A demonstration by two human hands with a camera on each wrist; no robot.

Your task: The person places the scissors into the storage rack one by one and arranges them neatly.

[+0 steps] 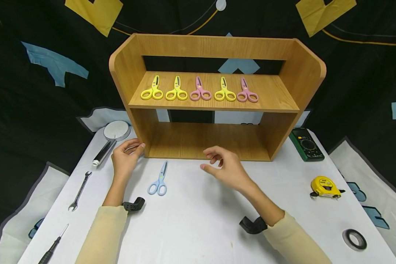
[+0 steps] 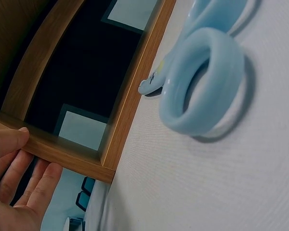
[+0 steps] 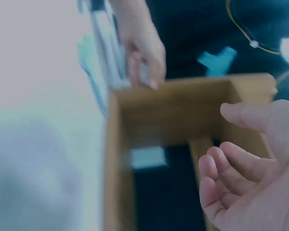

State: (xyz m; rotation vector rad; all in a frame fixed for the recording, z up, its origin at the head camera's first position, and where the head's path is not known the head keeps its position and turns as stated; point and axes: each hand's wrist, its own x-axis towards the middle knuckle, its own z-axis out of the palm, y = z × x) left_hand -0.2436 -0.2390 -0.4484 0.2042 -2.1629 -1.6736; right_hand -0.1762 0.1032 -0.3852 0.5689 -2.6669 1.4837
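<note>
My left hand (image 1: 125, 157) pinches the lower left side panel of a two-tier wooden shelf (image 1: 214, 47). In the left wrist view the thumb lies on the panel's front edge, with the fingers on its outer side. My right hand (image 1: 227, 170) is in front of the lower tier, fingers loosely bent and nothing in them. A pair of light-blue scissors (image 1: 161, 180) lies on the table between the hands, blades toward the shelf. On the upper tier several scissors form a row, yellow ones (image 1: 177, 88) and pink ones (image 1: 199, 90), tips pointing back.
Along the white table's left side lie a magnifying glass (image 1: 116, 131), a wrench (image 1: 80, 190) and a screwdriver (image 1: 54, 246). On the right are a green-cased multimeter (image 1: 306, 144), a yellow tape measure (image 1: 325, 186) and a black tape roll (image 1: 347, 240). Dark cloth hangs behind.
</note>
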